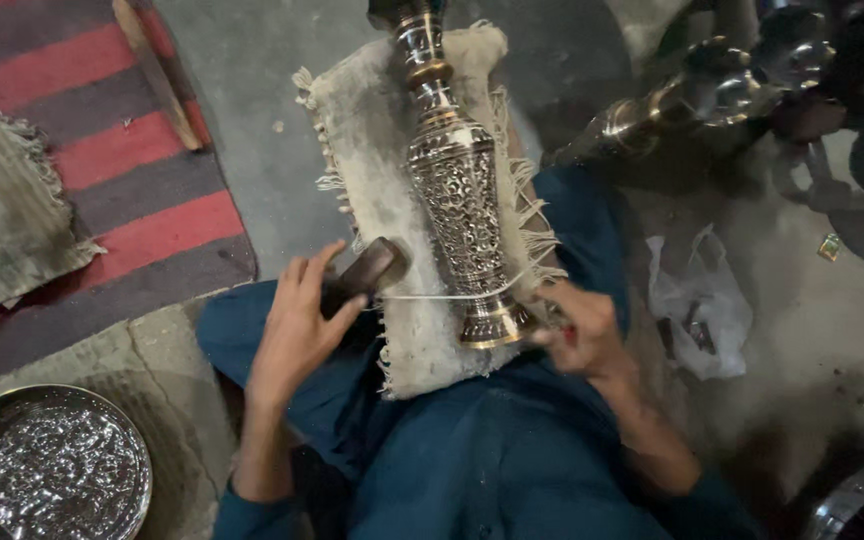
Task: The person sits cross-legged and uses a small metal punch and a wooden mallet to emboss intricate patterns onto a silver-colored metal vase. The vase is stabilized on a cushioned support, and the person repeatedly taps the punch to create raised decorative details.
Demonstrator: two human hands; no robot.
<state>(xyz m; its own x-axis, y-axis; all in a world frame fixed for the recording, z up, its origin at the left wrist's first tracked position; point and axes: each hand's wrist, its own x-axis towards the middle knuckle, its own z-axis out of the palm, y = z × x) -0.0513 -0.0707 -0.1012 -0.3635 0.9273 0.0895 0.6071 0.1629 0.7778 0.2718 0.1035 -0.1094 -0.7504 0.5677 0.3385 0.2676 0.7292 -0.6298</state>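
My left hand (297, 325) is closed around a small dark block (372, 268), its end poking out past my thumb and lying against the cloth. My right hand (580, 330) is pinched shut on something just beside the foot of the vase – it is blurred there, so I can't tell whether I grip a tool or only the end of the white cord (432, 296) that runs taut between my two hands, across the foot end of the body.

The silver vase (457, 190), pierced all over and banded with gold, lies on its side along a frayed pale cloth (377, 180) spread over my lap, foot toward me, neck pointing away.

What worries me: the vase is round and only resting, so a harder pull on one end of the cord could roll it off the cloth onto the concrete floor (252, 120) and dent the fretwork. The cord could also slip off the flared foot and snap loose, and a careless knock from the block would mark the plating.

Counted – one vase in hand, one block, one cord, one cloth. Further out: one hammered silver tray (47, 465) at lower left, one striped red and grey rug (142, 170), one crumpled white plastic bag (697, 300) on my right, and at least one more shiny metal vessel (682, 105) lying beyond it
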